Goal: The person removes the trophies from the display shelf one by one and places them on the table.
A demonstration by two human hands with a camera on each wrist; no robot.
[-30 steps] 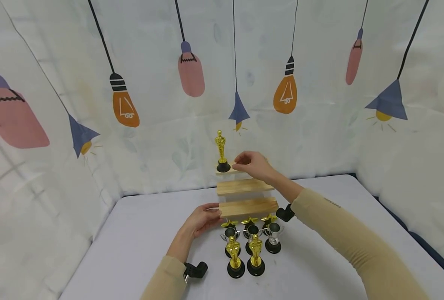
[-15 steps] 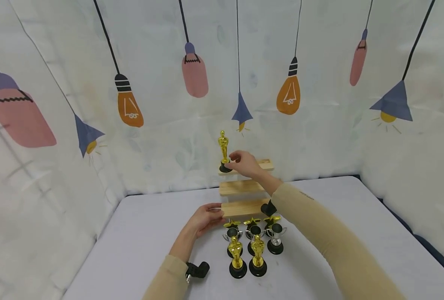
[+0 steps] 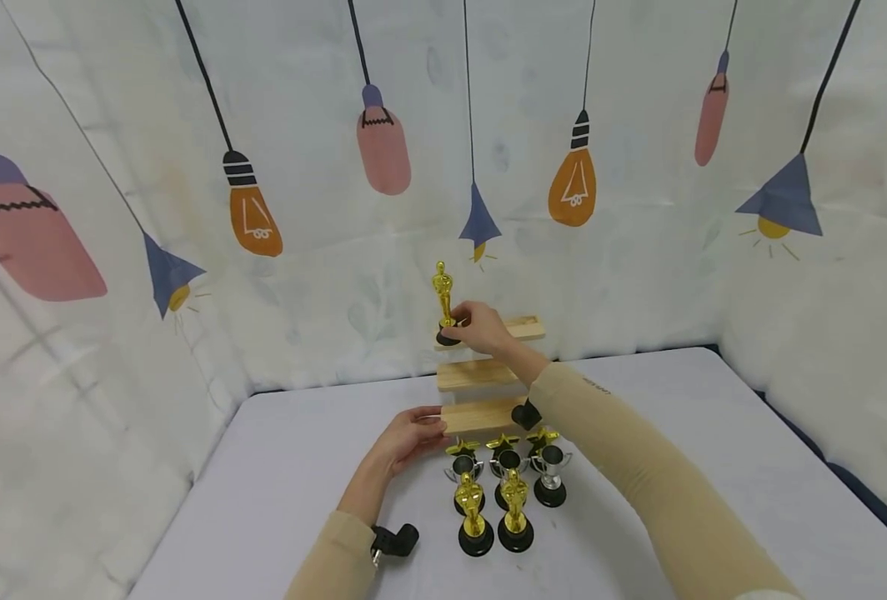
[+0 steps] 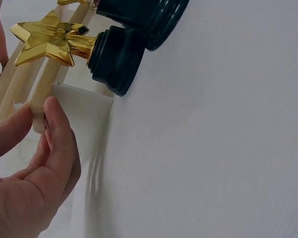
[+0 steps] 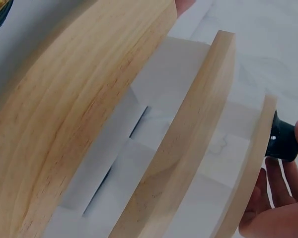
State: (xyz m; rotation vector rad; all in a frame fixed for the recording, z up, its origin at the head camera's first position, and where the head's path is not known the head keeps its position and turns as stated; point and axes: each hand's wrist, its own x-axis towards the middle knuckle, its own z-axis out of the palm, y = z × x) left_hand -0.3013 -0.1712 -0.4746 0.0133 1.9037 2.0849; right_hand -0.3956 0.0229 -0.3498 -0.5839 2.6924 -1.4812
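Observation:
A three-step wooden rack point(image 3: 481, 414) stands at the back of the table. On the left end of its top step a gold figure trophy point(image 3: 443, 292) stands upright on a black base. My right hand point(image 3: 483, 328) has its thumb and fingers at that base; the right wrist view shows the fingers point(image 5: 288, 183) around the black base point(image 5: 283, 138). With thumb and fingers my left hand point(image 3: 411, 439) pinches the left end of the lowest step, seen closer in the left wrist view as a wooden board end point(image 4: 39, 106) between thumb and fingers.
In front of the rack stand several trophies in rows: gold stars point(image 3: 503, 442) nearest it, silver cups point(image 3: 551, 475), then two gold figures point(image 3: 514, 500) toward the front. A patterned cloth wall point(image 3: 323, 308) rises behind the white table point(image 3: 293, 467).
My right hand has moved left along the top step to the gold figure's base, where its fingers now touch. My left hand has kept its place on the lowest step.

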